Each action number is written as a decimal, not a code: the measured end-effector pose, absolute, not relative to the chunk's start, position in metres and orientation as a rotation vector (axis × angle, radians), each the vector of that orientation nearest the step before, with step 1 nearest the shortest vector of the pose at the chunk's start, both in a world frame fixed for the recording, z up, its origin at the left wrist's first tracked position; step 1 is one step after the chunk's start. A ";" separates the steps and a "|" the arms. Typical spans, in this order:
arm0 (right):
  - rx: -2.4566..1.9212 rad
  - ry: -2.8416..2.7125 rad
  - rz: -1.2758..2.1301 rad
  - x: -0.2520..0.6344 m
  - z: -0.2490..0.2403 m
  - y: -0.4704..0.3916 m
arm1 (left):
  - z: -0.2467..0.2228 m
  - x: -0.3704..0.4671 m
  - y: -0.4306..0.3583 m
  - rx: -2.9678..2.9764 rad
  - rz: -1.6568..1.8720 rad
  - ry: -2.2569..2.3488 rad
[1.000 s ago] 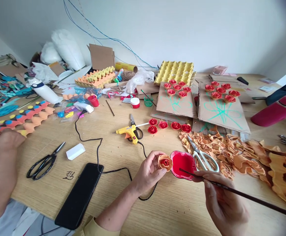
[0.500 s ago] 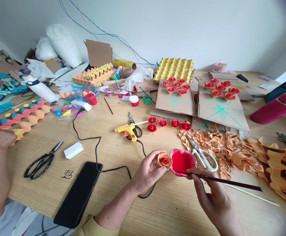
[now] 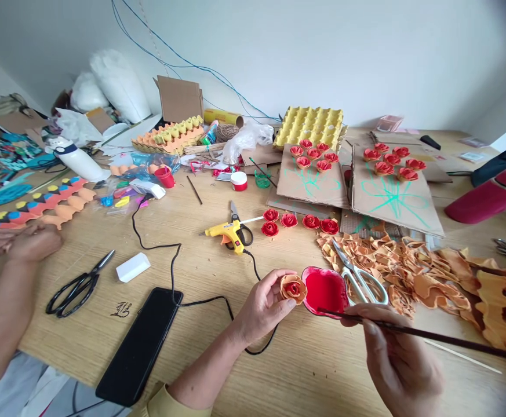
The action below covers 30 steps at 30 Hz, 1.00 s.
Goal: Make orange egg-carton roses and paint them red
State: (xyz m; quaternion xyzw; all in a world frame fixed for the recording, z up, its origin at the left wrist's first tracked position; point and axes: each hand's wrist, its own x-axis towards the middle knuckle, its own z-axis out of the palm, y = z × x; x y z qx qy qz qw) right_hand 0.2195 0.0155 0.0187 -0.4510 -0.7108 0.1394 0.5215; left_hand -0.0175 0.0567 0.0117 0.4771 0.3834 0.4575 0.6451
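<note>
My left hand holds an orange paper rose with a red centre between thumb and fingers, beside the left rim of a dish of red paint. A dark, thin paintbrush is pinched in my right hand, its tip down in the paint. White-handled scissors lie just behind the dish, against orange scraps. Several finished red roses rest on the table beyond, near a yellow glue gun that lies over dark scissors.
Cardboard sheets with red roses and green drawn stems lie behind. Black scissors, a phone and a black cable are at left. Another person's hand rests at far left. A red bottle stands right.
My right hand has moved right and slightly toward me with the brush, whose tip stays in the paint. The other person's hand has come into fuller view at the left.
</note>
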 end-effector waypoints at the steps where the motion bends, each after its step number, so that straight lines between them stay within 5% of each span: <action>1: -1.038 -1.653 0.356 0.219 0.021 0.015 | 0.011 -0.018 0.057 1.083 1.040 0.860; 30: -0.788 -1.903 0.427 0.221 0.019 0.009 | 0.008 -0.015 0.056 1.160 1.003 0.795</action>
